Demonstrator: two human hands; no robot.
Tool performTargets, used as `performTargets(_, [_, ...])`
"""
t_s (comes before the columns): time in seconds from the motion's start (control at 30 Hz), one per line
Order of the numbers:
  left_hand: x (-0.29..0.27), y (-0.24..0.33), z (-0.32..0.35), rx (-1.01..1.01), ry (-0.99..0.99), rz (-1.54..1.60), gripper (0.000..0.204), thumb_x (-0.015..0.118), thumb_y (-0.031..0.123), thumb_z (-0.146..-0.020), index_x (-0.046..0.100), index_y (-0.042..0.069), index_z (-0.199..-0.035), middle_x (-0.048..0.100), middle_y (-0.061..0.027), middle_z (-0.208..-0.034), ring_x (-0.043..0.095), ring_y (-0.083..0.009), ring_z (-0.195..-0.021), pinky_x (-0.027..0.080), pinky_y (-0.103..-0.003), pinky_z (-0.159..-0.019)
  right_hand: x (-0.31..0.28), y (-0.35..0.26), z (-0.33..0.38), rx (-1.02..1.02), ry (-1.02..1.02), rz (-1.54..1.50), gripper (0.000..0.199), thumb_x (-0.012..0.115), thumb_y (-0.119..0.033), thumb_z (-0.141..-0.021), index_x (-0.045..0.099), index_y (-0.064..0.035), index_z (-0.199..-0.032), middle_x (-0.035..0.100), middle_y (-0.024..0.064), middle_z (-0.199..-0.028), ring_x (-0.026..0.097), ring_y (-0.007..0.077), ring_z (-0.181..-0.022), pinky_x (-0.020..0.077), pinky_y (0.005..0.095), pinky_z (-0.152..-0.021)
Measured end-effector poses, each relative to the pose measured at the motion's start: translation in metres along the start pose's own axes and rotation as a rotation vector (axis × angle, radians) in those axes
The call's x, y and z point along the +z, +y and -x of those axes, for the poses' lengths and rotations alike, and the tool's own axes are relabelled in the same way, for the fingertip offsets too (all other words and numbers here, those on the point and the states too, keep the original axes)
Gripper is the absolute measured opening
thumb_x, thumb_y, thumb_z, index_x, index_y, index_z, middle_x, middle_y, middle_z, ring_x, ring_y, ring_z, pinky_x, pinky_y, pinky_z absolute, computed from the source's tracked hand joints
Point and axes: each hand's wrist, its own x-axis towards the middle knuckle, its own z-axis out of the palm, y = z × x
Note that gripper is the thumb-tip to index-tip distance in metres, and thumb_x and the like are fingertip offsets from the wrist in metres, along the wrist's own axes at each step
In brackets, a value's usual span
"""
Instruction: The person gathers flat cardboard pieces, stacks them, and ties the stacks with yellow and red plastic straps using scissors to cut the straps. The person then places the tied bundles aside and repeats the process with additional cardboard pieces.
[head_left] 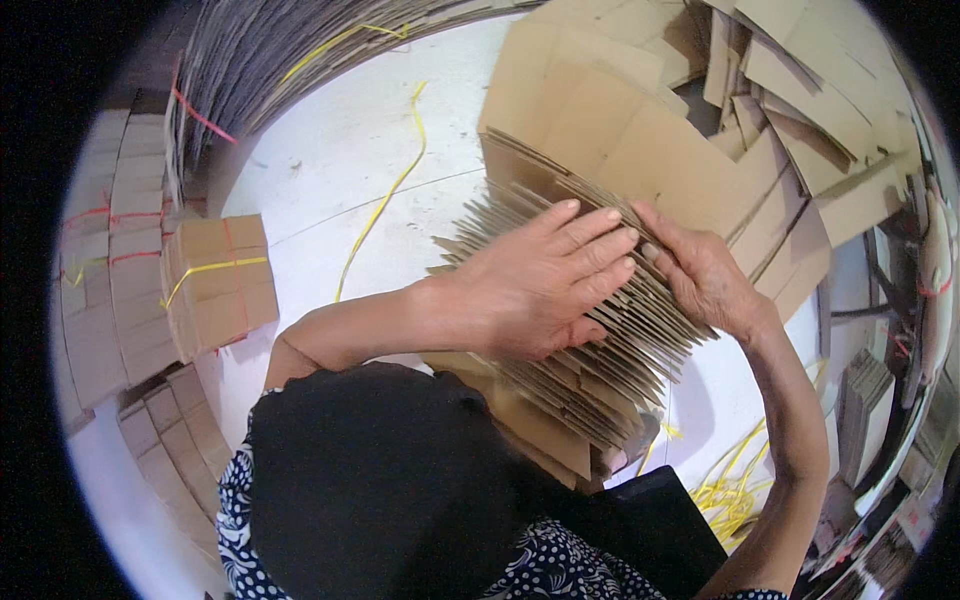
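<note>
A thick row of flat brown cardboard sheets stands on edge in front of me, its uneven edges facing up. Across the top of the row lies my left hand, palm down and fingers stretched out, holding nothing. My right hand is closed around the sheets at the row's far right corner, its fingers and thumb bent over their edges; part of that grip is hidden. Behind the row, larger cardboard pieces lean or lie against it.
On the left sits a cardboard bundle tied with yellow strap, beside stacked bundles. A yellow strap crosses the white surface. Loose cardboard piles up at far right. Tangled yellow strap lies near my right forearm.
</note>
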Motion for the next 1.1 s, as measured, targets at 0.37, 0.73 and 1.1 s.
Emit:
performTargets(0.37, [-0.007, 0.001, 0.000, 0.068, 0.135, 0.010, 0.052, 0.066, 0.037, -0.076, 0.058, -0.003, -0.109, 0.053, -0.0159, -0.112, 0.047, -0.0295, -0.107, 0.038, -0.040, -0.092, -0.003, -0.008, -0.007, 0.016, -0.026, -0.008, 0.050, 0.054, -0.004, -0.087, 0.042, -0.0087, -0.136, 0.061, 0.0233, -0.107, 0.059, 0.0407, -0.099, 0.0476, 0.0402, -0.085])
performTargets(0.73, [-0.004, 0.004, 0.004, 0.004, 0.114, -0.015, 0.058, 0.068, 0.034, -0.078, 0.055, -0.007, -0.116, 0.049, -0.0234, -0.129, 0.040, -0.0372, -0.125, 0.030, -0.044, -0.107, -0.009, 0.003, -0.008, 0.114, -0.069, 0.054, 0.047, 0.053, -0.012, -0.090, 0.040, -0.0081, -0.136, 0.062, 0.0255, -0.098, 0.060, 0.0413, -0.088, 0.0483, 0.0411, -0.080])
performTargets(1.1, [-0.010, 0.008, 0.005, 0.016, 0.014, 0.055, 0.055, 0.069, 0.031, -0.076, 0.051, 0.000, -0.118, 0.036, -0.0248, -0.137, 0.030, -0.0431, -0.131, 0.028, -0.054, -0.107, -0.022, 0.021, -0.012, 0.083, 0.023, 0.229, 0.053, 0.058, -0.021, -0.086, 0.043, -0.0026, -0.134, 0.061, 0.0242, -0.104, 0.060, 0.0380, -0.095, 0.0473, 0.0414, -0.086])
